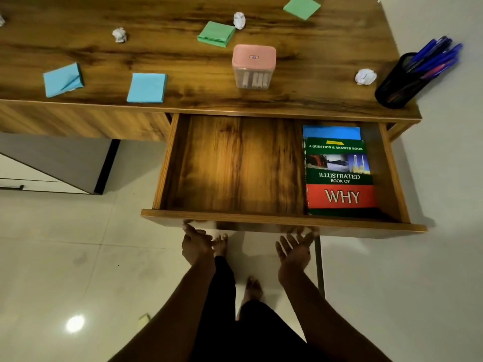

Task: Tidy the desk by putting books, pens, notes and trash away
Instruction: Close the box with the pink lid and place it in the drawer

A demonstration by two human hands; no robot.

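**Drawer open, books in, the small things wait on the worktop**

While the drawer [235, 165] stands pulled out, both hands are under its front edge and hold nothing. The left hand [196, 246] is palm down with its fingers [187, 227] reaching up to the underside of the front board; the right hand [295, 253] is palm up, fingers spread, the tips just below the same board. Whether they really touch the wood I cannot tell, because the tips are blurred.

Two books lie flat in the right part of the drawer: a green and red book [339, 176] on top of a blue one [331, 132]. The pens [433, 56] stand in a black mesh cup [397, 84] at the right corner of the worktop [183, 56].

What is left looks light. The blue note pads [147, 88] and the green note pads [216, 33] are soft paper blocks; I would take each by two opposite edges, so the loose top sheets do not fan out. One blue pad [62, 80] has already a sheet curled up. The paper balls [365, 76] weigh almost nothing and can be pinched anywhere. A pink-lidded box [253, 66] looks like rigid plastic; better to hold its clear body than the lid, which may come off.
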